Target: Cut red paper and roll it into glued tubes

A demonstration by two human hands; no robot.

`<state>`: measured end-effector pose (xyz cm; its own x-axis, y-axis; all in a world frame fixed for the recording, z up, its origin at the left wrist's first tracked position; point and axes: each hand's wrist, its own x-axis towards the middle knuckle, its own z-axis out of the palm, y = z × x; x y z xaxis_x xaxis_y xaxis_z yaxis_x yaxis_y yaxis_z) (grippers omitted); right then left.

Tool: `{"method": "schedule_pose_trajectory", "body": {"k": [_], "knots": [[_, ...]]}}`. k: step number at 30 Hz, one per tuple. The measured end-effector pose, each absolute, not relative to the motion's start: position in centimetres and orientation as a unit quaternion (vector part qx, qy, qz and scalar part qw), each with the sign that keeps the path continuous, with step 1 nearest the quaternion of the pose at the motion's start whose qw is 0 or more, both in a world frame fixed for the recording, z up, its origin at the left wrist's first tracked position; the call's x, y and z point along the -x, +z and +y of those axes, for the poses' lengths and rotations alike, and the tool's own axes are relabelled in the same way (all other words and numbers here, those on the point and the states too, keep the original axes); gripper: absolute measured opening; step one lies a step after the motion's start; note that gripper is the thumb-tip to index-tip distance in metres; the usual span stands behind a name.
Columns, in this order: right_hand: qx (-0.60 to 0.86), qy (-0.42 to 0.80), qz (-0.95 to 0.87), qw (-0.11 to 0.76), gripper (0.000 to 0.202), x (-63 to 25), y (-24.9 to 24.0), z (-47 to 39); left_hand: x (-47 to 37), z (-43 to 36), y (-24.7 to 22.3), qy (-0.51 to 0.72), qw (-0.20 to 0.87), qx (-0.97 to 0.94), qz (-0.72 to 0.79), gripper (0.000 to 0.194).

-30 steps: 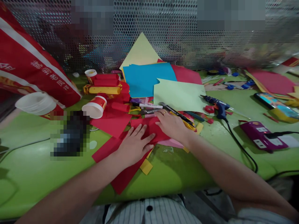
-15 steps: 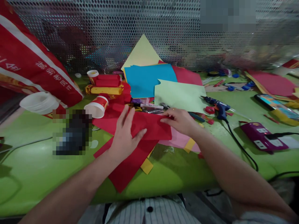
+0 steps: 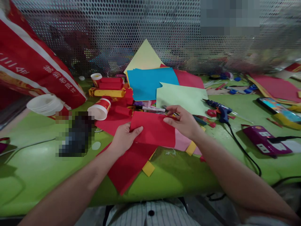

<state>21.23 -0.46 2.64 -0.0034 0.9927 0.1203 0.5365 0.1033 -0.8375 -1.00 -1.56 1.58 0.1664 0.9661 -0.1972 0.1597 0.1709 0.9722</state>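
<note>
The red sheet lies long axis crosswise, its left end pinched by the left hand, its far right corner by the right hand.

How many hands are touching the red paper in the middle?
2. The left hand holds the left edge of the red sheet, and the right hand touches its upper right part. Some left fingers are hidden underneath.

A red paper sheet — plain, roughly rectangular, wider than deep — is held at its left edge and near its far right corner, partly overlapping a darker red sheet laid aslant on the green worktop.
</note>
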Motion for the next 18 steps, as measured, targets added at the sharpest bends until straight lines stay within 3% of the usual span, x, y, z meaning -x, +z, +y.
{"method": "schedule_pose_trajectory", "body": {"k": [3,7,18], "knots": [[0.582,0.392,-0.573,0.423,0.053,-21.1,2.2,-0.4,0.9,-1.6,1.6,0.393,0.565,-0.514,0.512,0.040],[0.554,0.538,-0.469,0.428,0.047,-20.4,2.0,-0.4,0.8,-1.7,1.8,0.401,0.573,-0.506,0.504,0.039],[0.551,0.574,-0.346,0.497,0.036,-19.6,2.5,-0.8,0.7,-1.9,1.7,0.407,0.599,-0.496,0.480,0.035]]}}
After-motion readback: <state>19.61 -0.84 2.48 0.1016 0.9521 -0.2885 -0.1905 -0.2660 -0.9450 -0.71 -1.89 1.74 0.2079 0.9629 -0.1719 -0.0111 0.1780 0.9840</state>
